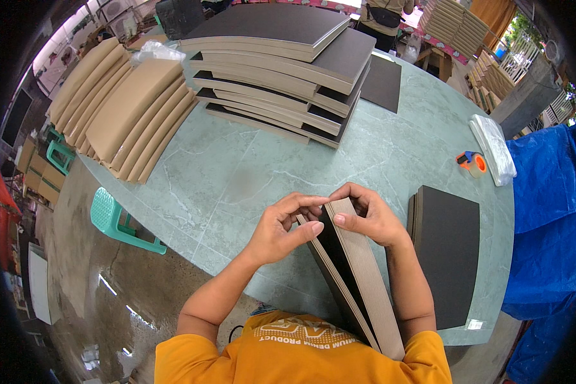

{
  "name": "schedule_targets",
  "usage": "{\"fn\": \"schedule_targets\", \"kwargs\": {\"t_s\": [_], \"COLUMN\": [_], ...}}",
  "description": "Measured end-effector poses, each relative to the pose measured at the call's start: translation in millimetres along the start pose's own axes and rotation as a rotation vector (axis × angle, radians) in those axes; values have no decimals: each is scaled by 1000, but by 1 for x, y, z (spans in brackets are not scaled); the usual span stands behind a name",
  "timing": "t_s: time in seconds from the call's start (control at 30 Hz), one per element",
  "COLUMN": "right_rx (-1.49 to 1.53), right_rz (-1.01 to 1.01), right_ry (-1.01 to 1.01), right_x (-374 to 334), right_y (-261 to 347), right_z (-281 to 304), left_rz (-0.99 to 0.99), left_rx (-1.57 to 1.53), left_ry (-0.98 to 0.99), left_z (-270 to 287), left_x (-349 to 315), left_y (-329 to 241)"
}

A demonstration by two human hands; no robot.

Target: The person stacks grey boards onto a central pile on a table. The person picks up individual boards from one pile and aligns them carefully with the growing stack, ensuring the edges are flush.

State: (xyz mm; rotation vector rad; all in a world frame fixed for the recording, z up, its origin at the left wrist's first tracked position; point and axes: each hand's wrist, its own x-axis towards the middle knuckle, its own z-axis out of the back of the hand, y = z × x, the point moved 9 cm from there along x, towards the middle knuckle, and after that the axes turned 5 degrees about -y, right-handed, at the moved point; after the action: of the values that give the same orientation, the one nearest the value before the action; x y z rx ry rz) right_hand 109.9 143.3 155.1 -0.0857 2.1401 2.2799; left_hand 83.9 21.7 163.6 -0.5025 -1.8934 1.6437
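A stack of black-faced grey boards stands on edge against my body, parted into two bundles with a dark gap between them. My left hand [291,224] is closed on the far end of the thinner bundle [336,274], its thumb on the edges. On the thicker bundle [366,275], my right hand [371,217] is closed, with its thumb lying across the layered edges. The fingertips of both hands nearly meet at the far corner. Beside my right forearm, a low pile of the same black boards [448,249] lies flat on the table.
A tall, uneven pile of black boards [281,70] stands at the table's far side. Brown paper-wrapped packs [137,115] lean at the left. A tape dispenser [473,164] and clear plastic bags [494,150] lie at the right. A green stool [118,217] stands left; another person [384,22] is beyond.
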Motion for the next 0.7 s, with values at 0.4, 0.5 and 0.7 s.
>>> {"fn": "schedule_targets", "kwargs": {"t_s": [0.4,0.5,0.7], "right_rx": [27,35,46], "right_rz": [1,21,-2], "right_ry": [54,53,-22], "right_x": [0,1,0], "right_y": [3,2,4], "right_z": [-3,-3,0], "left_rz": [-38,-17,-34], "left_rx": [-63,-112,77], "left_ry": [-10,5,35], "left_z": [2,2,0], "left_x": [1,0,2], "left_y": [0,3,-5]}}
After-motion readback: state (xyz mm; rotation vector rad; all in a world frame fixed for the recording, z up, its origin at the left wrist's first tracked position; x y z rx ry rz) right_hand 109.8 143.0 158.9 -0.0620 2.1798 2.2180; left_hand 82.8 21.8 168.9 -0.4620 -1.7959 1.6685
